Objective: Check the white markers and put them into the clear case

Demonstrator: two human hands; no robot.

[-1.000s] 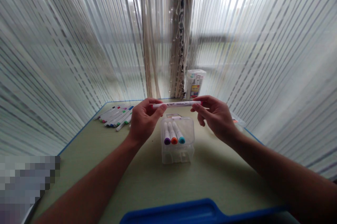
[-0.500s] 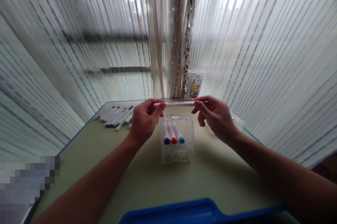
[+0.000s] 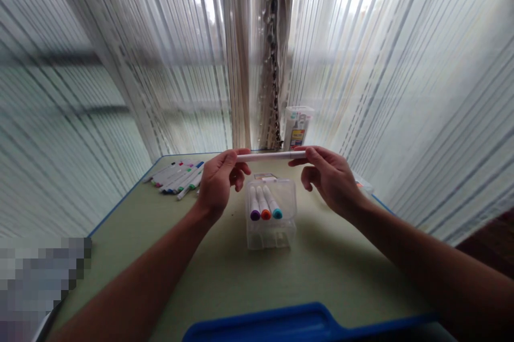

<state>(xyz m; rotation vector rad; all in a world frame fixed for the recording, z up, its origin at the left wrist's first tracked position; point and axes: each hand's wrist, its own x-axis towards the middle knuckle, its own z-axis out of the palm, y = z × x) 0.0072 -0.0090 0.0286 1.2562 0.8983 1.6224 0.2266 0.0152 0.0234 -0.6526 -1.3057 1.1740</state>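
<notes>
A white marker (image 3: 268, 156) is held level in the air above the table, one end in each hand. My left hand (image 3: 219, 181) pinches its left end. My right hand (image 3: 327, 176) pinches its right end. Right below it stands a clear plastic box (image 3: 272, 235) with three markers inside, capped purple (image 3: 254, 215), orange (image 3: 265, 214) and teal (image 3: 277, 213).
Several loose markers (image 3: 176, 176) lie in a row at the table's back left. A white printed carton (image 3: 297, 127) stands at the back by the striped curtains. A blue tray edge (image 3: 277, 323) runs along the near side of the green table (image 3: 209, 272).
The marker has stayed between both hands, lifted a little and turned so its printed side no longer shows. The curtains behind have shifted in view.
</notes>
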